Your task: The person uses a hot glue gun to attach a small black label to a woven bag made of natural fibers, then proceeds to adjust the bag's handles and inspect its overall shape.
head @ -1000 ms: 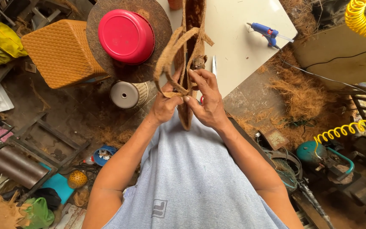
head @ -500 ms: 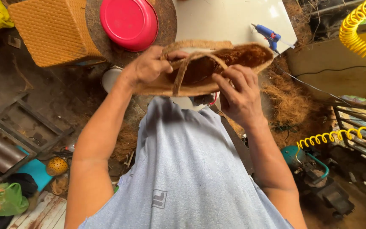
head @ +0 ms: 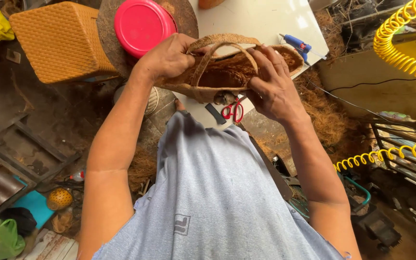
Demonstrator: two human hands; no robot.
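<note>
1. the left hand [head: 167, 58] is gripping the left end of a brown coconut-fibre basket [head: 227, 77], fingers curled shut over its rim and knuckles facing up at the camera.
2. the right hand [head: 270, 84] is clamping the basket's right half, fingers spread and pressing down over the rim into the opening, thumb sitting underneath on the outer wall.
3. the basket is hanging in the air between both hands, out in front of the chest, lying on its side with its long opening turning up toward the camera and showing a rough, hairy inside.
4. a curved fibre strap handle [head: 227, 45] is arching over the opening, running from beside the left hand across to the right hand's fingers.
5. below the basket a white tabletop [head: 261, 19] is showing, with red-handled scissors [head: 232, 110] lying on it just under the basket's lower edge.
6. a blue glue gun [head: 298, 45] is resting on the same tabletop, just beyond the basket's right tip.
7. a round red lid [head: 143, 26] is sitting on a dark round board behind the left hand, next to an orange woven stool [head: 61, 41].
8. yellow coiled hoses [head: 400, 43] are trailing along the right side, above loose brown fibre [head: 328, 115] lying on the floor.
</note>
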